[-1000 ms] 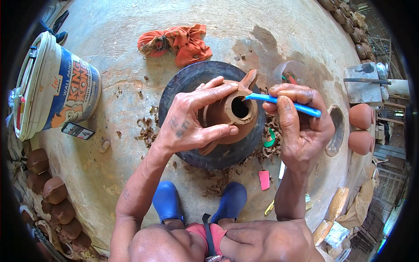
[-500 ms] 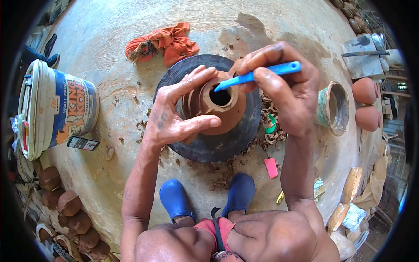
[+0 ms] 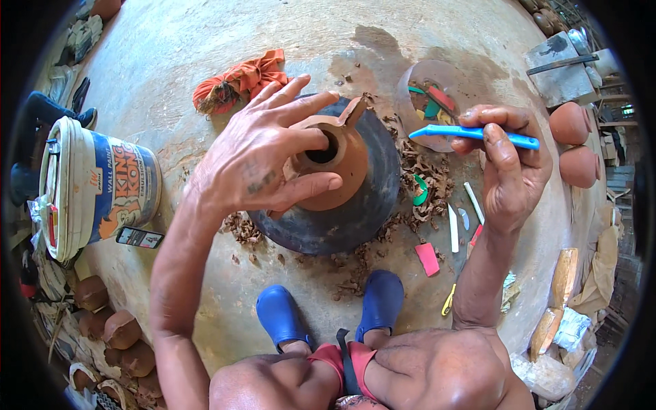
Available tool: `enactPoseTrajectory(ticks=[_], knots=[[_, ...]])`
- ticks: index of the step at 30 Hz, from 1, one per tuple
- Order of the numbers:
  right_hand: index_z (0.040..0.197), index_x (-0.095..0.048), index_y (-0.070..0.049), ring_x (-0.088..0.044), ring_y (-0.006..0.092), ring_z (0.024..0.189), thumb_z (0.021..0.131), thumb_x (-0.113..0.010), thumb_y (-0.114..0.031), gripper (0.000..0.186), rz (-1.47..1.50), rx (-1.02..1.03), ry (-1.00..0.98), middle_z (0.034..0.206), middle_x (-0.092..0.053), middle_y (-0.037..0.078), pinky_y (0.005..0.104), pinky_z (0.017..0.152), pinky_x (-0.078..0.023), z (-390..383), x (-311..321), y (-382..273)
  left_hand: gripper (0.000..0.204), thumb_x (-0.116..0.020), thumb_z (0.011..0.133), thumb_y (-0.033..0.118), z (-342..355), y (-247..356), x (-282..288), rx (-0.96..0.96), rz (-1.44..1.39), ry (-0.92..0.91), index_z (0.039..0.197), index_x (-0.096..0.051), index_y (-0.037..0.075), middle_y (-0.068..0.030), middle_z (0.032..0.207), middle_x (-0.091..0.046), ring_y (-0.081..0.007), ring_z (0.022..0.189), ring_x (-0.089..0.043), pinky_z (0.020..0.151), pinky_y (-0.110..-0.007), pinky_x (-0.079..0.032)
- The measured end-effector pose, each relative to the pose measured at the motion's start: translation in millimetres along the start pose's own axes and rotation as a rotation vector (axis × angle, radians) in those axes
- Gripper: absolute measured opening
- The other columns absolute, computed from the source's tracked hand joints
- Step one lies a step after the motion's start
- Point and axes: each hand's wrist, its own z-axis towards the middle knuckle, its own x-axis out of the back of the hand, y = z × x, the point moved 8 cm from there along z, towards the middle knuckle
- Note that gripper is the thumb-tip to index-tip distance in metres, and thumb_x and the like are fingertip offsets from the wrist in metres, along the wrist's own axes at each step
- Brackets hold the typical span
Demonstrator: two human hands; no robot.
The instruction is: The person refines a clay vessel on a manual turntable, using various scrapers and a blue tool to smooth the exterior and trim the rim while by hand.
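A brown clay pot (image 3: 342,164) with an open mouth and a small lug stands on a dark round wheel (image 3: 369,212). My left hand (image 3: 263,154) lies over the pot's left side, with the thumb on its shoulder and the fingers spread across its rim. My right hand (image 3: 506,164) is to the right of the wheel, clear of the pot, and grips a blue-handled tool (image 3: 471,135) that points left. Clay shavings (image 3: 427,181) lie around the wheel's right edge.
A paint bucket (image 3: 96,184) lies at the left with a phone (image 3: 139,237) beside it. An orange cloth (image 3: 239,78) sits behind the wheel. A shallow dish of tools (image 3: 437,102), loose tools (image 3: 454,229), a pink block (image 3: 428,259), finished pots (image 3: 570,123) and my blue shoes (image 3: 379,301) surround the spot.
My right hand has lifted the blue tool off the pot's mouth and drawn back to the right. My left hand has stayed on the pot.
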Motion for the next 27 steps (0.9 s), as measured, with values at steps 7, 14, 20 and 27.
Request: enactPoseTrajectory(ticks=[7, 14, 20, 27], knots=[[0.109, -0.071, 0.004, -0.073, 0.0143, 0.083, 0.105, -0.066, -0.005, 0.011, -0.056, -0.074, 0.037, 0.103, -0.076, 0.013, 0.0272, 0.076, -0.06, -12.2, 29.4, 4.5, 0.044, -0.079, 0.091, 0.047, 17.3, 6.0, -6.0, -0.201, 0.181, -0.194, 0.092, -0.08, 0.003, -0.021, 0.153, -0.062, -0.0458, 0.151, -0.047, 0.124, -0.058, -0.039], [0.109, -0.072, 0.003, -0.072, 0.0123, 0.082, 0.106, -0.067, -0.006, 0.01, -0.11, -0.134, 0.067, 0.1, -0.075, 0.009, 0.0256, 0.075, -0.059, -29.0, 70.7, 20.7, 0.05, -0.088, 0.083, 0.046, 18.3, 18.9, 17.7, -0.312, 0.175, -0.123, 0.1, -0.071, 0.002, -0.0206, 0.139, -0.07, -0.045, 0.131, -0.066, 0.11, -0.055, -0.054], [0.108, -0.073, -0.001, -0.07, 0.0094, 0.076, 0.105, -0.07, -0.011, 0.011, -0.34, -0.262, 0.126, 0.092, -0.074, 0.004, 0.0248, 0.069, -0.056, -69.9, 130.9, 61.2, 0.032, -0.08, 0.084, 0.002, -11.5, 1.3, 62.1, -0.006, 0.043, 0.128, 0.083, -0.049, 0.003, -0.0247, 0.129, -0.075, -0.0437, 0.128, -0.07, 0.107, -0.049, -0.054], [0.099, -0.072, -0.002, -0.074, 0.0295, 0.068, 0.098, -0.073, -0.023, 0.021, -0.94, -0.737, -0.005, 0.074, -0.073, 0.018, 0.0459, 0.066, -0.056, -175.2, 217.6, 145.1, 0.028, -0.07, 0.108, 0.02, -186.8, -130.4, 5.5, 0.904, -0.207, 0.365, 0.123, -0.078, -0.002, -0.0133, 0.119, -0.08, -0.0169, 0.108, -0.074, 0.097, -0.032, -0.056]])
